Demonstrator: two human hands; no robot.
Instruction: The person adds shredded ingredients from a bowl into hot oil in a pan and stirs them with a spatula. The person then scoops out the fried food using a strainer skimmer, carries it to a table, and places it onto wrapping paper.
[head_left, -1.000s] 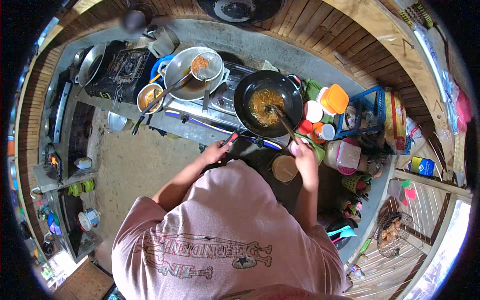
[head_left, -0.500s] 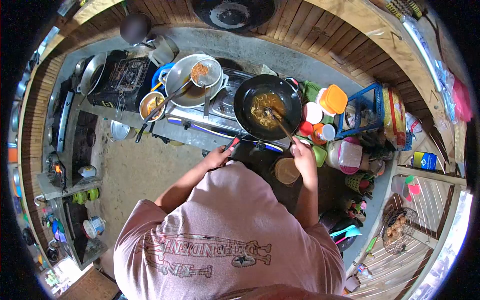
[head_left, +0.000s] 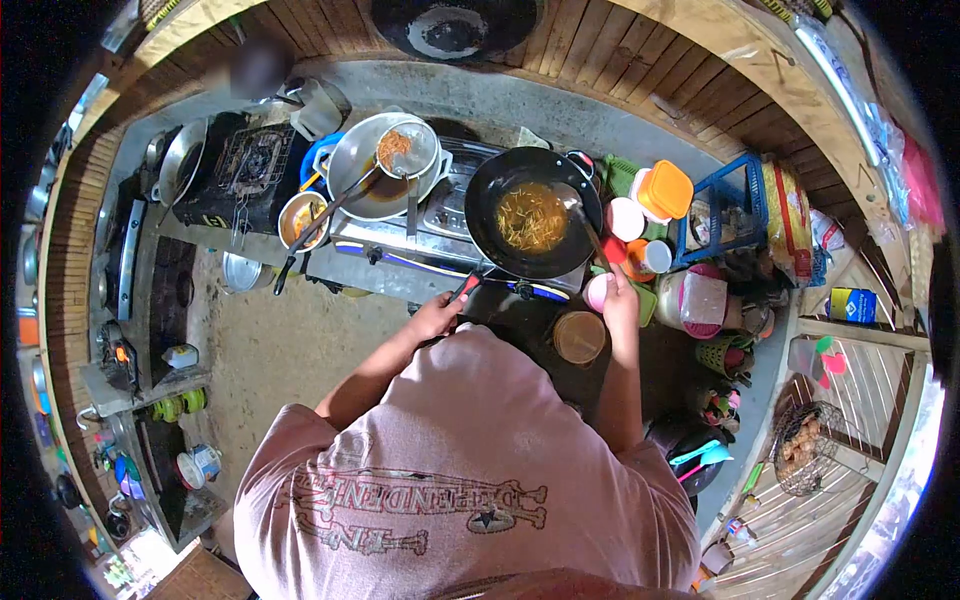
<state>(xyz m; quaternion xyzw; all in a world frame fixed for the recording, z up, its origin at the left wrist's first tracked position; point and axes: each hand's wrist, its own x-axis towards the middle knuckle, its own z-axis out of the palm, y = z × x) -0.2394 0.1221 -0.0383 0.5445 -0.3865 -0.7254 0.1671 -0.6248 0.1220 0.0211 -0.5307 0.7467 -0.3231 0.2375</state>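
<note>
My left hand [head_left: 437, 314] is closed round the red-and-black handle [head_left: 467, 287] of a black wok [head_left: 490, 245] on the stove. My right hand [head_left: 620, 298] grips the long handle of a spatula [head_left: 590, 230], whose metal blade rests against the wok's right inner side. Thin shreds lie in brown liquid [head_left: 532, 217] at the wok's bottom. Left of the wok stands a large metal pot [head_left: 345, 150] with a strainer [head_left: 425, 150] over it, holding orange-brown bits.
A small bowl [head_left: 290, 222] with a ladle across it stands left of the pot. Plastic jars [head_left: 625, 218], an orange-lidded tub [head_left: 668, 190] and a blue basket [head_left: 700, 235] are right of the wok. A round container [head_left: 579, 337] sits below the stove's front.
The spatula has swung from the middle of the wok to its right side, and my right hand has moved slightly right. My left hand stays on the wok handle.
</note>
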